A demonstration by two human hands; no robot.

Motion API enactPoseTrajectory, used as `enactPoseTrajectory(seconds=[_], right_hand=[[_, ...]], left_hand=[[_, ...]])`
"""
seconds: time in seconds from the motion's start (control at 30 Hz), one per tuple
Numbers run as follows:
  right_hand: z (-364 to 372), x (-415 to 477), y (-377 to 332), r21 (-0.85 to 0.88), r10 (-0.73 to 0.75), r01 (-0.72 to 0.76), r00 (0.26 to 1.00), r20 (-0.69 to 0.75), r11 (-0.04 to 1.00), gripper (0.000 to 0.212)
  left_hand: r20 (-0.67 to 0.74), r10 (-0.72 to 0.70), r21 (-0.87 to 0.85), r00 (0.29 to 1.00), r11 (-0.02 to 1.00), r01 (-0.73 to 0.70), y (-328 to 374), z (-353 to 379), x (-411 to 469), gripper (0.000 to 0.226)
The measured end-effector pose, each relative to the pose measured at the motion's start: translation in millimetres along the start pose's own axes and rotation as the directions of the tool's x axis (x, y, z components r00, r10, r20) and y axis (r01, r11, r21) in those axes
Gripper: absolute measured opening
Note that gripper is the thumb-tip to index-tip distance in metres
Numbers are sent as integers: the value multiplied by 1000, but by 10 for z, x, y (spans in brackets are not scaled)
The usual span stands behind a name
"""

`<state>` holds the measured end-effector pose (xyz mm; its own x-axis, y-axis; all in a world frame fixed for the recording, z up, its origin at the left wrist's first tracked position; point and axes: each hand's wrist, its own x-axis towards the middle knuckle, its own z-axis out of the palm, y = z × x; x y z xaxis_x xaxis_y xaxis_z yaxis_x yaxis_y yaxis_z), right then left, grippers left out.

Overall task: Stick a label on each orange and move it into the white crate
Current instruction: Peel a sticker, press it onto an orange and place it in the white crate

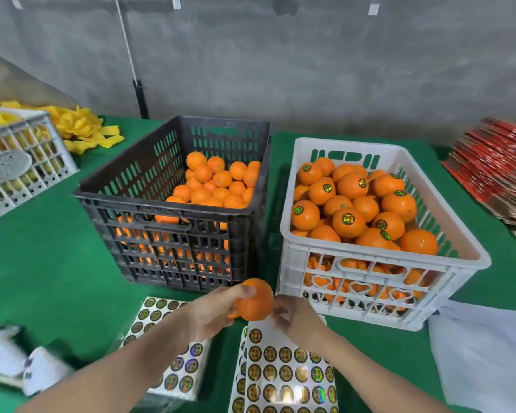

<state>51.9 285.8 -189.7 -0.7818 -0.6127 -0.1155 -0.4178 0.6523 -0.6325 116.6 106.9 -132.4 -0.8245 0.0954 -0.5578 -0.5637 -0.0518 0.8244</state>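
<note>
Down at six o'clock in this head-worn view over a green table [42, 263], a person is labelling fruit. At eleven o'clock from the hands stands a black crate [125, 201] of bare oranges [218, 180]. The left hand [212, 311] grips one orange [255, 302], thumb over its top and fingers curled beneath. The right hand [295, 317] meets that orange's three o'clock side with its fingers bent; whether they pinch a label cannot be told. Label sheets [286, 371] lie at six o'clock, under the wrists. The white crate [289, 189], heaped with labelled oranges [348, 222], sits at two o'clock. To do this step well, the left hand should likely hold the orange steady while the right presses the label flat onto smooth peel.
</note>
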Motion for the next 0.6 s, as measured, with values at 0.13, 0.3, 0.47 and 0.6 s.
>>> enactPoseTrajectory(seconds=[0.13,0.3,0.47,0.6], right_hand=[[-87,-45,-69,79,-2,9,995,-95,997,15],[41,-193,-74,-197,-62,-27,899,-432,980,20],[196,-294,-152,-81,-33,0,918,-395,997,16],[218,-325,-225,-222,-199,101,855,-479,970,17]], left_hand=[[58,-49,-50,997,997,52,-26,64,141,75],[10,-83,-222,996,971,84,-29,118,270,67],[41,-114,-301,993,946,121,-34,108,315,76],[65,-157,-362,985,916,170,-29,98,331,81]])
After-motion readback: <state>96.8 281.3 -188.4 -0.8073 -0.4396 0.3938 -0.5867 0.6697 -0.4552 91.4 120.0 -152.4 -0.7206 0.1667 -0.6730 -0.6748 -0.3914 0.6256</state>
